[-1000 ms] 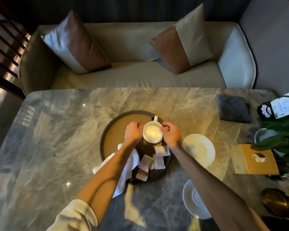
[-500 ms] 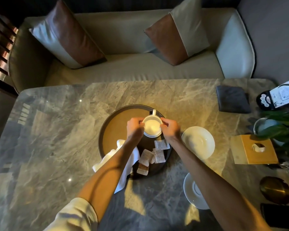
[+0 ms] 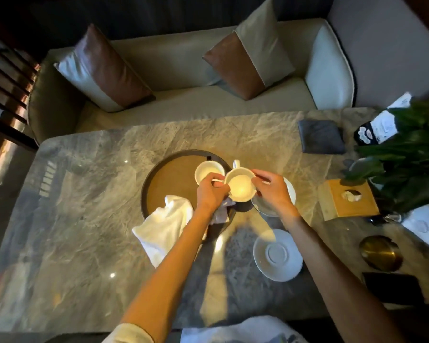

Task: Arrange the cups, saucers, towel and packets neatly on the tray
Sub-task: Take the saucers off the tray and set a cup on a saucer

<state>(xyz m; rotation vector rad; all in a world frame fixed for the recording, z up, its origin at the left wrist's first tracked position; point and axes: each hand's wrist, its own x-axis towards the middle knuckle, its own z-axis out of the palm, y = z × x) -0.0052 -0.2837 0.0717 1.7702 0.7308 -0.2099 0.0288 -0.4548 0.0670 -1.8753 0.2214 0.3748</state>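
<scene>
Both hands hold one white cup (image 3: 240, 186) by its rim, above the right edge of the round dark tray (image 3: 159, 179). My left hand (image 3: 212, 193) pinches the left side and my right hand (image 3: 272, 191) the right side; the handle points away from me. A second white cup (image 3: 207, 170) stands on the tray just left of it. The white towel (image 3: 164, 226) hangs over the tray's near-left rim onto the table. One saucer (image 3: 291, 194) lies partly under my right hand, another saucer (image 3: 277, 256) nearer me. The packets (image 3: 220, 215) are mostly hidden by my left wrist.
On the marble table's right side are a wooden tissue box (image 3: 347, 199), a leafy plant (image 3: 411, 164), a grey square cloth (image 3: 321, 137), a brass bowl (image 3: 380, 252) and a dark flat device (image 3: 394, 288). A sofa with two cushions runs behind the table.
The cup in my hands has come up and moved right, toward the tray's edge. A second cup now shows on the tray where only one was seen.
</scene>
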